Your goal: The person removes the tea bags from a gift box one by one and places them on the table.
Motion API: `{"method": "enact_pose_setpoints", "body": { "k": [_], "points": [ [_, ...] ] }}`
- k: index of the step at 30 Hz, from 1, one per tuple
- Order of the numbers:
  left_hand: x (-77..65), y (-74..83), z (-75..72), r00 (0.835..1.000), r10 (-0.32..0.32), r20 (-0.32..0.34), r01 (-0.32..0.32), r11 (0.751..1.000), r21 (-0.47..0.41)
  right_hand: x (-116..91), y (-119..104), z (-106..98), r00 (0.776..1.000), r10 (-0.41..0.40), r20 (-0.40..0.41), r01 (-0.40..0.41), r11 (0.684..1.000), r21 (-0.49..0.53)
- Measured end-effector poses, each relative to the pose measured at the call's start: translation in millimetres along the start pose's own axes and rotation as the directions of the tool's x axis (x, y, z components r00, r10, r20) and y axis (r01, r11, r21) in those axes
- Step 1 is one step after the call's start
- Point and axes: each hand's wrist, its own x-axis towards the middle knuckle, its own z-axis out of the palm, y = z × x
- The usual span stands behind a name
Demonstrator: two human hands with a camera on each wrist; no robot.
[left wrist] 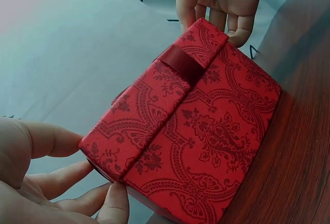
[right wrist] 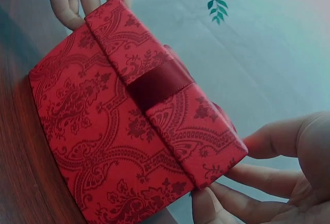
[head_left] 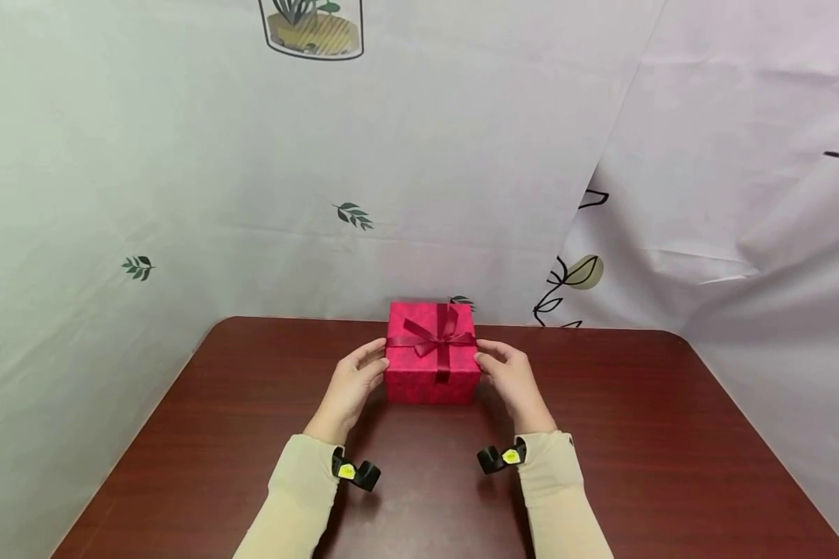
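A red gift box (head_left: 426,390) with a darker scroll pattern stands on the table near its far edge. Its lid (left wrist: 149,100) sits over the body, with a thin seam showing between them. Dark red ribbon (right wrist: 160,84) crosses the lid and forms a bow (head_left: 429,340) on top. My left hand (head_left: 349,386) holds the lid's left side, thumb and fingertips at its lower edge near the front corner. On the opposite side my right hand (head_left: 516,382) grips the lid in the same way, fingers spread along the side.
The brown wooden table (head_left: 252,404) has rounded far corners. Directly behind it hangs a pale cloth (head_left: 266,155) with printed leaves, folded and creased at the right. A dark band with a small camera (head_left: 356,471) is on each wrist, over light sleeves (head_left: 559,489).
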Motion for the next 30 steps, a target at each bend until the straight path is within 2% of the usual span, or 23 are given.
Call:
{"method": "enact_pose_setpoints", "body": {
  "k": [10,23,30],
  "points": [
    [0.9,-0.4,-0.6,1.000,-0.020,0.021,0.021,0.999,-0.050,0.8,-1.3,-4.9,0.999,0.042,0.026,-0.045,0.988,0.146],
    [-2.3,8.8,2.4,0.999,0.020,0.025,-0.019,0.999,-0.039,-1.8,-9.2,-6.9,1.000,0.023,0.007,-0.024,0.994,0.109],
    [-4.6,16.1,2.5,0.999,0.042,0.034,-0.039,0.997,-0.070,-4.8,-16.9,-6.4,1.000,0.002,-0.006,-0.001,0.994,0.105]
  ]
}}
